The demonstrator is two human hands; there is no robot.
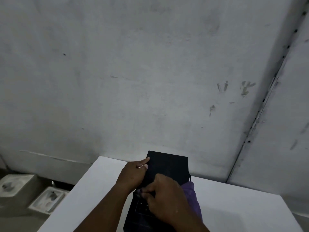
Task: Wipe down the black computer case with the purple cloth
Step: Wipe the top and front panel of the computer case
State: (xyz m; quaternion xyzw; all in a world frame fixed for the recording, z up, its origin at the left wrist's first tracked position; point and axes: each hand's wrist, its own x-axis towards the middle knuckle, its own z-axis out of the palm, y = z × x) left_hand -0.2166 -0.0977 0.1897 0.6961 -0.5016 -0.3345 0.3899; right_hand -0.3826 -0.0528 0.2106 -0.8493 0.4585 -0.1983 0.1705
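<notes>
black computer case point(167, 166) lying flat on the white table, purple cloth point(192, 198) bunched at its right side

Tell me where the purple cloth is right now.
In the head view, the purple cloth sits under the right hand, draped down the right side of the black computer case on the white table.

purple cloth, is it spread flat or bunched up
Bunched: the purple cloth is gathered under the right hand on the black computer case, its loose end hanging down the side.
</notes>
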